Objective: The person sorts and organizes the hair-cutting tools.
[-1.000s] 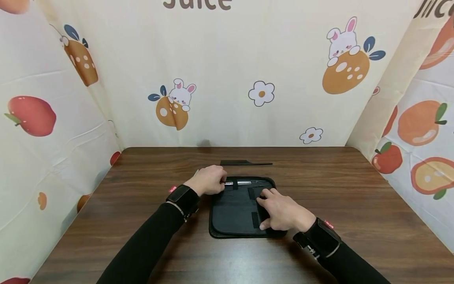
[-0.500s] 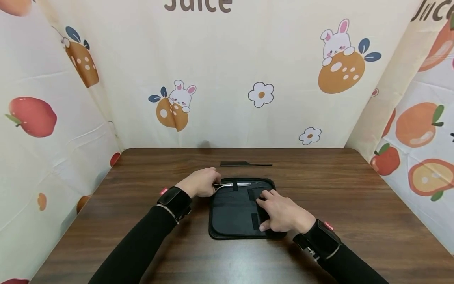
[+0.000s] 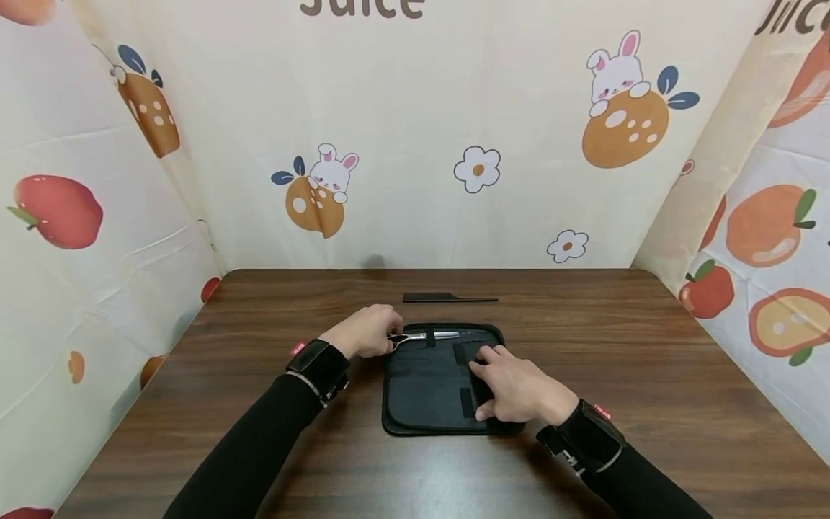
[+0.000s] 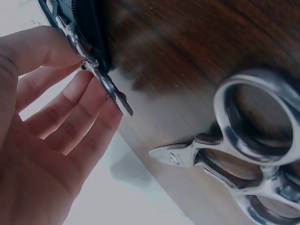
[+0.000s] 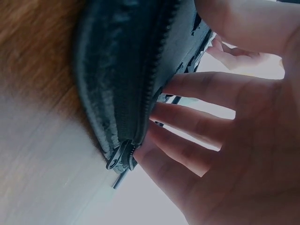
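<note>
Hands (image 3: 366,332) (image 3: 521,388) at case (image 3: 424,393) (scissors (image 3: 446,335) partly inside).

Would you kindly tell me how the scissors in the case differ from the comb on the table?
Colour: the scissors are shiny silver, while the comb is black.
Place: the scissors lie in the case under a strap, while the comb lies on the table beyond it.
Contact: the left hand holds the scissors' handle end, while the comb is untouched.
Both lie roughly side to side in the head view.
</note>
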{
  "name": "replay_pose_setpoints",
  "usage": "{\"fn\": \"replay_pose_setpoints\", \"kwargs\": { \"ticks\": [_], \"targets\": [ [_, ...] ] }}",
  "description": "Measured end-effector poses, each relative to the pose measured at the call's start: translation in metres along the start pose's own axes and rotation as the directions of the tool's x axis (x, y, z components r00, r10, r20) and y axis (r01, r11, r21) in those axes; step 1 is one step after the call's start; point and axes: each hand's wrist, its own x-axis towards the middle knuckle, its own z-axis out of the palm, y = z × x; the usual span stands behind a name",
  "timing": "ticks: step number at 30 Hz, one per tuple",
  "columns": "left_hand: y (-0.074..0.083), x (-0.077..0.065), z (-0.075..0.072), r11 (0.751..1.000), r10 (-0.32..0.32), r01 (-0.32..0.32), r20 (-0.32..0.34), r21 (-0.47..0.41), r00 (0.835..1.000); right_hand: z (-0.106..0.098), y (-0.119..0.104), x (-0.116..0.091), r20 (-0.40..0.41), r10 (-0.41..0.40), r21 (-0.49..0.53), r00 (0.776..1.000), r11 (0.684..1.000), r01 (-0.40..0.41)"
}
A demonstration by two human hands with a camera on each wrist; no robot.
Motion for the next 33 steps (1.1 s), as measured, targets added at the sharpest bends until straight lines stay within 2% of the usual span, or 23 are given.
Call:
{"fn": "replay_pose_setpoints", "kwargs": {
  "ticks": [22,27,33],
  "targets": [
    [0.0011,0.0033,0.0024,0.997,0.07,-0.069,-0.066,0.018,0.995,0.0002,-0.0003,-0.0003,-0.019,-0.02,-0.027,1.0,0.999,0.019],
    [0.0029,0.005,0.0033,0.998,0.058,-0.057,-0.069,0.029,0.996,0.0004,-0.0003,0.0003,-0.016,-0.018,-0.023,1.0,1.0,0.018],
    [0.0031,0.0057,0.0052,1.0,0.022,-0.022,-0.069,-0.002,0.997,0.0001,-0.0004,0.0016,-0.001,-0.005,-0.023,1.0,1.0,0.005]
  ]
}}
